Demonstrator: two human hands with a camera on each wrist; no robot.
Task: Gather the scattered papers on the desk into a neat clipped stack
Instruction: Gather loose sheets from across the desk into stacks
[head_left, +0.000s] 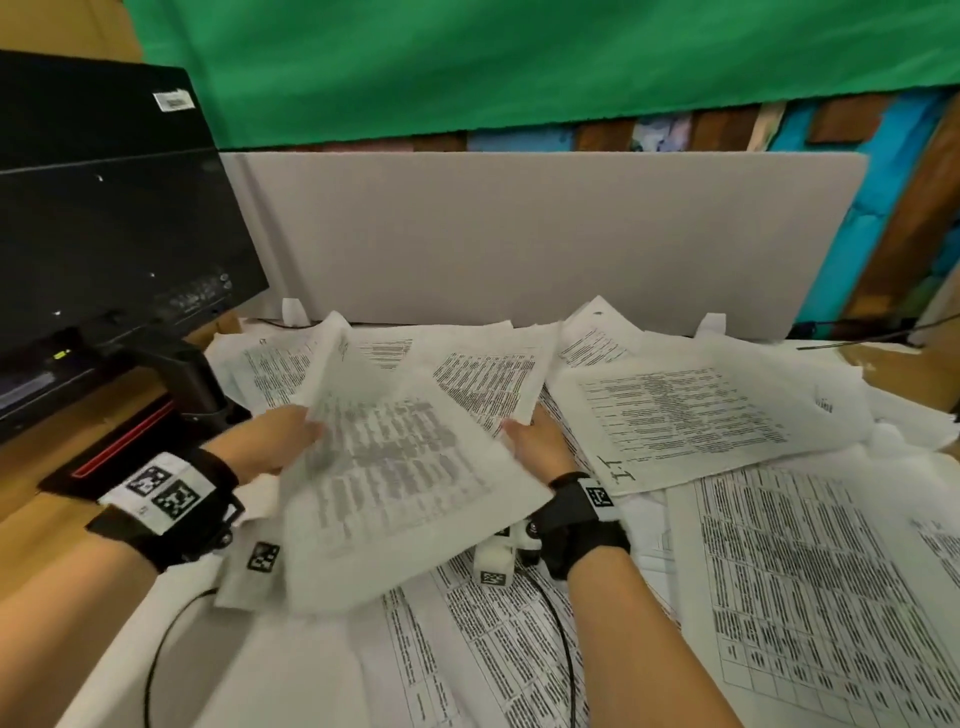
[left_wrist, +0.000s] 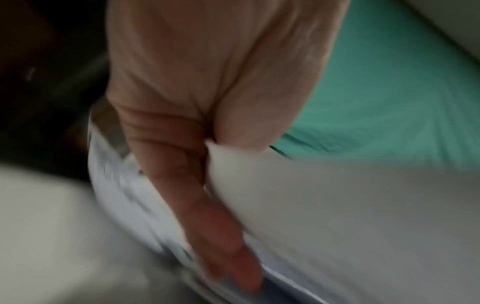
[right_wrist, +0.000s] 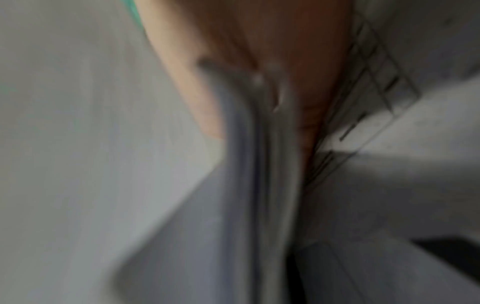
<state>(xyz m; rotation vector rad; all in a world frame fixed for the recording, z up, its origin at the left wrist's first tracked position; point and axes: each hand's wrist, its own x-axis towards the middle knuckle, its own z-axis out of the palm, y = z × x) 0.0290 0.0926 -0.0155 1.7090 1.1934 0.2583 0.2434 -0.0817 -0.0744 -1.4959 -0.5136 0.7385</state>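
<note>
Printed paper sheets lie scattered all over the desk (head_left: 156, 623). A bundle of sheets (head_left: 395, 467) is lifted and tilted above the desk's middle. My left hand (head_left: 280, 436) grips the bundle's left edge, and my right hand (head_left: 530, 441) grips its right edge. In the left wrist view, blurred, my left fingers (left_wrist: 221, 236) press along the edges of the sheets (left_wrist: 337, 226). The right wrist view, also blurred, has layered sheet edges (right_wrist: 259, 164) running beside my right hand (right_wrist: 285, 51). Loose sheets include a large one (head_left: 691, 421) at the right and one (head_left: 831, 597) at the near right. No clip is visible.
A black monitor (head_left: 104, 208) on a stand (head_left: 192, 384) fills the left. A grey partition panel (head_left: 545, 234) closes off the desk's back edge. A black cable (head_left: 156, 665) runs along the near left, another (head_left: 566, 644) crosses the papers below my right wrist.
</note>
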